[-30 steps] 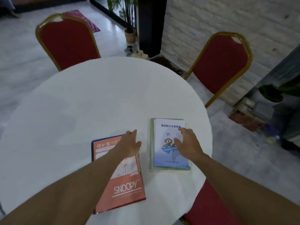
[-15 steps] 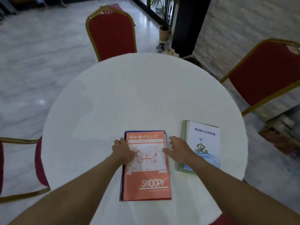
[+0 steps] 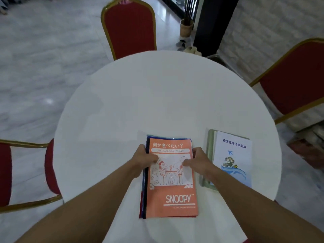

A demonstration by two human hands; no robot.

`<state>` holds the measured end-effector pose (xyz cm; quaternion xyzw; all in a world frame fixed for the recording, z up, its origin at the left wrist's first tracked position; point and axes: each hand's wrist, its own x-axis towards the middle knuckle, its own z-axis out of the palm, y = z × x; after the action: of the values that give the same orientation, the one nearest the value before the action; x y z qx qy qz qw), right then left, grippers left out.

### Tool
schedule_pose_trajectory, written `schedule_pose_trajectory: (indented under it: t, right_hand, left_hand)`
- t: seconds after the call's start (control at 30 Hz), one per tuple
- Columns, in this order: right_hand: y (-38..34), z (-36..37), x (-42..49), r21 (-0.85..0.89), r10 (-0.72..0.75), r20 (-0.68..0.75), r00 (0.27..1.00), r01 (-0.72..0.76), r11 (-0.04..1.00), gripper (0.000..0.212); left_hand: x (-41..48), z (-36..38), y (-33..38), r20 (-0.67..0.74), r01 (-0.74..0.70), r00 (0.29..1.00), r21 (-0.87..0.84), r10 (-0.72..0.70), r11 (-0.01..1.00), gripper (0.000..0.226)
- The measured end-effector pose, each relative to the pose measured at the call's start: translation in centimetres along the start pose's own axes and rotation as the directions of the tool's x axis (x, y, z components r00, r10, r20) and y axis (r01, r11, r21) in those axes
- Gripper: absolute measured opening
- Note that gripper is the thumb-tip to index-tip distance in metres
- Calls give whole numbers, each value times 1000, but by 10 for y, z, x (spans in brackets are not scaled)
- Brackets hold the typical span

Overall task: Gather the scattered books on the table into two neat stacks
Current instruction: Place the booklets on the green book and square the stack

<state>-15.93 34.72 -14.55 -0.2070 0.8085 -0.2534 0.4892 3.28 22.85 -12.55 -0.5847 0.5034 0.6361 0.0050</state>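
Note:
Two stacks of books lie on the round white table (image 3: pixel 157 95). The nearer stack is topped by an orange Snoopy book (image 3: pixel 172 192) with blue books showing under its left and far edges. My left hand (image 3: pixel 144 159) grips this stack's left edge, thumb on the cover. My right hand (image 3: pixel 197 160) grips its right edge, thumb on the cover too. To the right lies the second stack, a white and blue book (image 3: pixel 234 155) on top of a green one (image 3: pixel 209 146); neither hand touches it.
Red chairs with gold frames stand around the table: one at the far side (image 3: pixel 129 27), one at the right (image 3: pixel 294 85), one at the left (image 3: pixel 26 172). A potted plant (image 3: pixel 186 27) and a dark pillar (image 3: pixel 212 23) stand beyond. The floor is pale marble.
My right hand left the white and blue book and came over to the orange stack. Both hands now clamp that stack's sides. The view swung left, so the orange stack sits in the middle.

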Motion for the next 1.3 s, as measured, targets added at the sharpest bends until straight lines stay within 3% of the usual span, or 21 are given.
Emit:
schedule_pose_trajectory:
  t: [0.17, 0.37, 0.5, 0.67, 0.9, 1.3]
  right_hand:
    - [-15, -11, -5, 317, -37, -73, 997, 58, 947, 61]
    - [-73, -25, -23, 348, -286, -304, 909, 386, 854, 81]
    - [-96, -31, -33, 309, -391, -420, 819, 534, 787, 48]
    - [-88, -28, -41, 245, -440, -408, 800, 560, 791, 54]
    - [-69, -30, -44, 69, -467, -290, 836, 504, 861, 51]
    - [-72, -33, -43, 0, -465, -284, 839, 485, 875, 46]
  left_hand:
    - [-12, -7, 24, -19, -224, 975, -112, 223, 968, 40]
    - [-31, -9, 81, -261, -488, 855, -118, 447, 865, 37]
    - [-39, -16, 95, -319, -582, 781, -61, 537, 811, 42]
    - [-40, -19, 90, -322, -598, 758, 4, 567, 801, 42]
    - [-37, -30, 79, -148, -550, 788, 263, 597, 792, 49]
    - [-33, -37, 77, -184, -505, 796, 321, 576, 801, 37]
